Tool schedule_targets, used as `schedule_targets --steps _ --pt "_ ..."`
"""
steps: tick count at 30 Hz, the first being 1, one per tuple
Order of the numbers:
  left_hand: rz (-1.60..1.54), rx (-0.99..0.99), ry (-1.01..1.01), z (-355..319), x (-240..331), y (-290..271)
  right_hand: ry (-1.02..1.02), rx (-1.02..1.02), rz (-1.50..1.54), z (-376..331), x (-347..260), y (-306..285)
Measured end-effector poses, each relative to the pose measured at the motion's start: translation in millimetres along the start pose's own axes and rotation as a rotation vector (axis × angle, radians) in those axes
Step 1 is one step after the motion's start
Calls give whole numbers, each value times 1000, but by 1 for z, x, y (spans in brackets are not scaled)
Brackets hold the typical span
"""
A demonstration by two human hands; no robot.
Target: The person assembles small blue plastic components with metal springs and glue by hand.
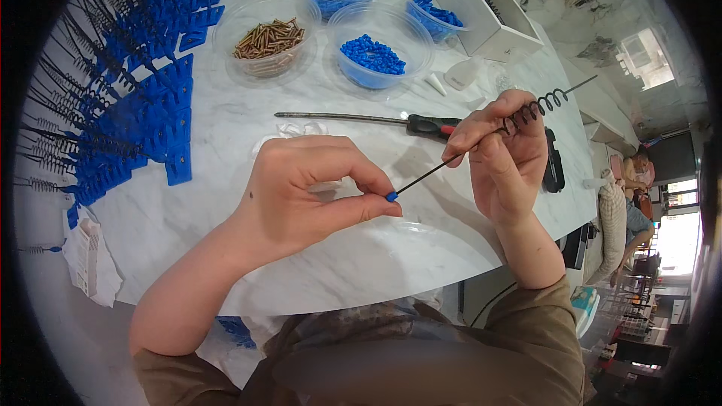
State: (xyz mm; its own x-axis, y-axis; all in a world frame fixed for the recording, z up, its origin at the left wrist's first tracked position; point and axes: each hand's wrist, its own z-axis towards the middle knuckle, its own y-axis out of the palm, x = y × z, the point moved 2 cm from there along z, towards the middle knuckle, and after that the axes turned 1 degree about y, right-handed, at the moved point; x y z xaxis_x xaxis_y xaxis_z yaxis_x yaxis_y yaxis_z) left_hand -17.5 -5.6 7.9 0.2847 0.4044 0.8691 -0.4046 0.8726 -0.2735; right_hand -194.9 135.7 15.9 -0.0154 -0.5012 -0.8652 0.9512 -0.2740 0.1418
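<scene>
Pinching blue cap with our left hand; right hand closed round spring rod. Risk: cap slips off tip, drops onto desk.

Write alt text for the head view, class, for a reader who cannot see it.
The left hand pinches a small blue cap onto the tip of a black spring rod held by the right hand. Behind them on the marble table lie a screwdriver and tubs of parts.

bare forearms, olive-brown short sleeves; no gloves
</scene>
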Motion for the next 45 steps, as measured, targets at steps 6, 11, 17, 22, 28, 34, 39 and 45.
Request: schedule_targets --steps 6,11,17,22,28,34,39,45 --pt "-27 -14 -37 -1 -3 0 5 19 1 -1 2 3" --pt "30 -33 15 0 -4 2 39 32 -95 -2 1 8" --pt "45 24 14 0 -6 2 -28 -47 -33 -4 -1 5" --pt "79 50 64 -1 -7 1 -68 -75 -53 -5 -4 5" --pt "103 65 90 -2 -8 1 -132 -129 -134 -5 -7 4" --pt "140 36 140 -2 -7 2 -149 -156 -156 -4 -7 5" --pt "111 69 147 -1 -9 3 -133 -129 -112 -5 -4 6" --pt "210 36 215 1 -7 1 -71 -124 -68 -4 0 5"
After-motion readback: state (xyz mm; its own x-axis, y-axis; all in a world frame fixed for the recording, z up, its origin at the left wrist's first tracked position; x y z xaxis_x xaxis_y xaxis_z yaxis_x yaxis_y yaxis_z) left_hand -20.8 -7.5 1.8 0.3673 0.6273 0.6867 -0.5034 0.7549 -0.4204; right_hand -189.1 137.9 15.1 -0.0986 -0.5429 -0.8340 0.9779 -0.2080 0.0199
